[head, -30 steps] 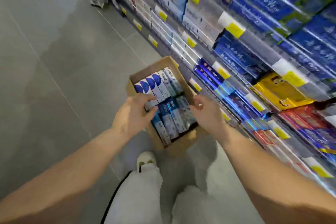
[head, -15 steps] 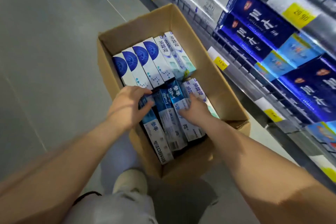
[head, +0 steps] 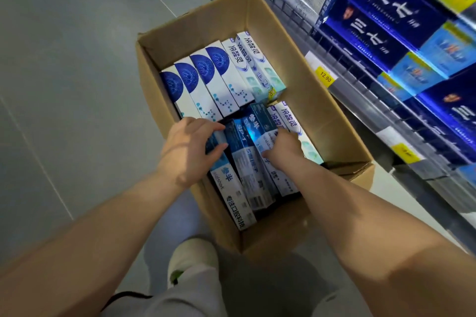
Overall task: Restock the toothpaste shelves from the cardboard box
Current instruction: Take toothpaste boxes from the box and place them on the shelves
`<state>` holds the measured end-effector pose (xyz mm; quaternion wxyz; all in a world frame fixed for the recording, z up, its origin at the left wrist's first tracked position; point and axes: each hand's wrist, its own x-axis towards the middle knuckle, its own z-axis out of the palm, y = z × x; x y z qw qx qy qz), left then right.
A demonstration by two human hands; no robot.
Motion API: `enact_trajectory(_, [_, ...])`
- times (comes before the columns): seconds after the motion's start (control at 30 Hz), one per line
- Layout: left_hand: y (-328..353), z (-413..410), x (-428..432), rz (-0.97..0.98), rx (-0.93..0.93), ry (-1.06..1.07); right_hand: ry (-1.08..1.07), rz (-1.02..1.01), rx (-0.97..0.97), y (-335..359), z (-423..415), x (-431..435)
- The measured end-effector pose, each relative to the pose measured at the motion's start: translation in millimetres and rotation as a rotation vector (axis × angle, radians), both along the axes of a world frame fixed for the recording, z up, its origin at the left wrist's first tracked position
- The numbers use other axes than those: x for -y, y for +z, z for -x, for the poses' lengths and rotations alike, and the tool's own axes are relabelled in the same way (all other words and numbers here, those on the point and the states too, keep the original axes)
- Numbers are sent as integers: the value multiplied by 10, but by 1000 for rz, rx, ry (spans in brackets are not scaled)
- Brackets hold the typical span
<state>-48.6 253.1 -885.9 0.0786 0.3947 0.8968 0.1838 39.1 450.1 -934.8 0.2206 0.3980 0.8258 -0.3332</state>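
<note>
Grey floor, cardboard box; L hand + R hand fingers tight around teal toothpaste cartons

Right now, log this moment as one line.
phase: pick | left hand: grips leftmost teal carton | right hand: grips rightmost teal carton | site: cardboard box

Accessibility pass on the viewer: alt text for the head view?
A person's left hand and right hand reach into an open cardboard box on the floor, gripping dark blue toothpaste cartons; white-and-blue cartons fill its far end, stocked shelves stand alongside.
</note>
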Motion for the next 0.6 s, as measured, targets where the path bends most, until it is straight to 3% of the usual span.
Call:
enact_trajectory(0.07, [74, -16, -50, -62, 73, 49, -52, 62, -93, 147, -46, -46])
enact_trajectory(0.13, [250, -30, -190, -228, 263, 214, -166, 230, -254, 335, -94, -91])
enact_trajectory(0.23, [582, -7, -450, -451, 815, 529, -300, 451, -463, 665, -124, -115])
enact_trajectory(0.3, [724, 16, -577, -544, 1169, 591, -261, 542, -536, 868, -113, -82])
enact_trajectory(0.33, [787, 14, -614, -588, 1255, 586, -231, 593, -573, 972, -101, -55])
enact_trajectory(0.43, [943, 33, -614, -697, 1265, 603, -219, 642, -641, 1159, -49, -14])
enact_trajectory(0.6, [976, 195, -325, -857, 1068, 725, -418, 441, -520, 769, 12, 3])
